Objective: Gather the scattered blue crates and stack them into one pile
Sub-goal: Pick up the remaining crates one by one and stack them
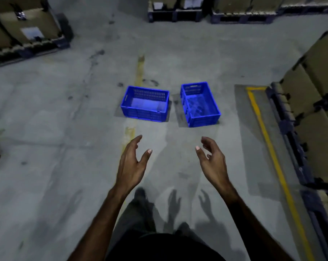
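Evidently, the left hand [133, 162] and right hand [212, 161] are held out empty with fingers spread, readied for the two blue crates [145, 104] [200, 104] set apart on the floor [46, 147] just ahead.

Bare forearms, no sleeves in view; left hand [133, 162] and right hand [212, 159] wear no gloves or rings, short nails on fingers; dark top, grey trousers [138, 217], dark shoe

Two blue crates [145, 104] [200, 104] apart on floor; both hands [133, 162] [212, 161] empty.
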Demonstrator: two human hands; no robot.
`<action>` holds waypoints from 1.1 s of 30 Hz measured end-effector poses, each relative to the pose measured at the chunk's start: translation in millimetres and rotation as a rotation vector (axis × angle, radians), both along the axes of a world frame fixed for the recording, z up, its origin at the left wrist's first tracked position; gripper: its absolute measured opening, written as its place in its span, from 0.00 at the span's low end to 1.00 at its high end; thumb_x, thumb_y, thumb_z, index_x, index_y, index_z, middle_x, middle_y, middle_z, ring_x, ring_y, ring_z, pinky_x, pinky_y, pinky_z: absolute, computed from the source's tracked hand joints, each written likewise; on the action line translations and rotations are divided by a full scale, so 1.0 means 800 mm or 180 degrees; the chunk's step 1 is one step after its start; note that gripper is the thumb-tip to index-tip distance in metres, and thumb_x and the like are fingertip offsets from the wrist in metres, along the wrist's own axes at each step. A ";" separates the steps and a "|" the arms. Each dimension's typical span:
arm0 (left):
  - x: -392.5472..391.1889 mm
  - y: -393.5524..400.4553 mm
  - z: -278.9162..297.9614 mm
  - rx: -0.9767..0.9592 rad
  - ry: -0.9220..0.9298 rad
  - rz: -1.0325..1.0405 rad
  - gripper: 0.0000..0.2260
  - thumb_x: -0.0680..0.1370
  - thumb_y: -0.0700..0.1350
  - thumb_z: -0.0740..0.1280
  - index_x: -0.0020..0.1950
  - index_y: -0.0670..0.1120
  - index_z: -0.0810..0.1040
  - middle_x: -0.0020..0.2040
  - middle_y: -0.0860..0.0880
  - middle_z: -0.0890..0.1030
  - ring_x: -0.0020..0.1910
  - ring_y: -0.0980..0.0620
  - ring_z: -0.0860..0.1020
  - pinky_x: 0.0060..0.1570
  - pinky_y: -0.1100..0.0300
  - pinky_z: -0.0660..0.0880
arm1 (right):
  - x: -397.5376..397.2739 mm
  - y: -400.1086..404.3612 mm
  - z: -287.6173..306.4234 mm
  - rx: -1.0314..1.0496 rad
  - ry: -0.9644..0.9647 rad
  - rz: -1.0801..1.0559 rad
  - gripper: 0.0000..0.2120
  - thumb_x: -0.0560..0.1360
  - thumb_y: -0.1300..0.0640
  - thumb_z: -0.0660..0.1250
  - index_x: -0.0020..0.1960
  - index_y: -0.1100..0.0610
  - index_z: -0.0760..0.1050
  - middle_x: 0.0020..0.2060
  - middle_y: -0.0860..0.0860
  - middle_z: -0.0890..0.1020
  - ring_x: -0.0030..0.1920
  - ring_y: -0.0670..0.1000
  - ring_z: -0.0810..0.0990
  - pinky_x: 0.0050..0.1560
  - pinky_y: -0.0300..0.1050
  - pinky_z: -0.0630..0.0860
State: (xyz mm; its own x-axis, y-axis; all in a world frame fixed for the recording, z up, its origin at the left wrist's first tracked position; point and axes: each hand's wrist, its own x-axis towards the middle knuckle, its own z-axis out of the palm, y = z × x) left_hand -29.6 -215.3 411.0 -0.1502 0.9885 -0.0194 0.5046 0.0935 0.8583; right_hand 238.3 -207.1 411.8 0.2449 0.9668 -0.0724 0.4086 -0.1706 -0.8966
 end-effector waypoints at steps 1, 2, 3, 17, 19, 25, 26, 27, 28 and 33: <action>-0.011 0.019 -0.005 -0.0024 -0.0003 0.0059 0.25 0.80 0.54 0.69 0.76 0.54 0.68 0.73 0.56 0.73 0.68 0.54 0.75 0.67 0.45 0.74 | -0.009 0.023 -0.003 -0.0015 0.0007 0.0026 0.19 0.80 0.51 0.70 0.69 0.50 0.74 0.64 0.45 0.80 0.64 0.42 0.78 0.66 0.48 0.75; -0.021 0.037 -0.009 -0.0032 -0.0005 0.0097 0.25 0.80 0.56 0.68 0.76 0.55 0.68 0.73 0.56 0.73 0.68 0.54 0.75 0.66 0.45 0.74 | -0.017 0.042 -0.007 -0.0015 0.0006 0.0041 0.19 0.80 0.51 0.70 0.69 0.50 0.74 0.64 0.45 0.80 0.64 0.43 0.78 0.66 0.48 0.75; -0.034 0.060 -0.015 -0.0028 -0.0003 0.0127 0.26 0.79 0.57 0.68 0.76 0.55 0.68 0.73 0.56 0.73 0.68 0.54 0.75 0.66 0.45 0.75 | -0.028 0.067 -0.011 -0.0014 -0.0002 0.0058 0.19 0.80 0.51 0.70 0.69 0.50 0.74 0.64 0.45 0.80 0.64 0.43 0.78 0.65 0.47 0.75; -0.208 0.405 -0.037 -0.0192 0.0264 -0.0111 0.26 0.80 0.54 0.70 0.76 0.53 0.68 0.72 0.51 0.74 0.66 0.50 0.76 0.64 0.44 0.75 | -0.168 0.377 -0.027 -0.0159 -0.0156 -0.0145 0.21 0.80 0.50 0.70 0.71 0.54 0.74 0.65 0.47 0.80 0.64 0.45 0.78 0.66 0.55 0.76; -0.222 0.448 -0.045 -0.0252 0.0263 -0.0083 0.26 0.80 0.54 0.70 0.76 0.54 0.68 0.72 0.51 0.75 0.66 0.50 0.77 0.63 0.44 0.76 | -0.180 0.418 -0.032 -0.0171 -0.0175 -0.0180 0.21 0.80 0.51 0.70 0.71 0.55 0.75 0.65 0.48 0.81 0.63 0.46 0.79 0.66 0.55 0.76; -0.245 0.570 -0.079 -0.0389 0.0459 -0.0169 0.26 0.80 0.54 0.70 0.77 0.51 0.69 0.72 0.49 0.75 0.66 0.46 0.77 0.65 0.44 0.74 | -0.195 0.543 -0.059 -0.0187 -0.0151 0.0047 0.20 0.80 0.53 0.69 0.70 0.59 0.74 0.64 0.52 0.81 0.62 0.49 0.79 0.64 0.45 0.74; -0.246 0.595 -0.082 -0.0436 0.0500 -0.0191 0.26 0.80 0.53 0.70 0.76 0.50 0.69 0.72 0.49 0.75 0.66 0.46 0.77 0.65 0.44 0.74 | -0.195 0.569 -0.069 -0.0206 -0.0127 0.0041 0.20 0.80 0.53 0.69 0.70 0.58 0.74 0.64 0.52 0.81 0.61 0.48 0.79 0.64 0.46 0.75; -0.247 0.619 -0.086 -0.0477 0.0534 -0.0224 0.26 0.80 0.53 0.70 0.76 0.50 0.69 0.72 0.49 0.76 0.65 0.46 0.77 0.65 0.45 0.75 | -0.196 0.595 -0.079 -0.0242 -0.0100 0.0009 0.20 0.80 0.51 0.69 0.70 0.58 0.74 0.63 0.52 0.81 0.61 0.47 0.79 0.64 0.47 0.75; -0.248 0.646 -0.091 -0.0491 0.0567 -0.0269 0.26 0.80 0.53 0.70 0.76 0.50 0.69 0.72 0.49 0.76 0.65 0.45 0.77 0.65 0.46 0.75 | -0.196 0.624 -0.092 -0.0268 -0.0056 -0.0033 0.21 0.80 0.49 0.69 0.70 0.57 0.74 0.63 0.51 0.81 0.60 0.48 0.79 0.64 0.48 0.75; -0.257 0.764 -0.116 -0.0766 0.0705 -0.0251 0.27 0.79 0.57 0.69 0.76 0.49 0.70 0.71 0.47 0.76 0.64 0.45 0.78 0.63 0.47 0.75 | -0.195 0.748 -0.144 -0.0467 0.0027 -0.0035 0.19 0.79 0.51 0.69 0.67 0.58 0.75 0.61 0.52 0.81 0.60 0.54 0.81 0.63 0.51 0.76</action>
State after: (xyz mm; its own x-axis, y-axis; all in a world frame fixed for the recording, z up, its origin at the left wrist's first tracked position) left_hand -235.3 396.0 318.1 -0.1003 0.9682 -0.2292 0.6901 0.2336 0.6850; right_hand 82.1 391.4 296.7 0.2542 0.9430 -0.2148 0.3984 -0.3045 -0.8652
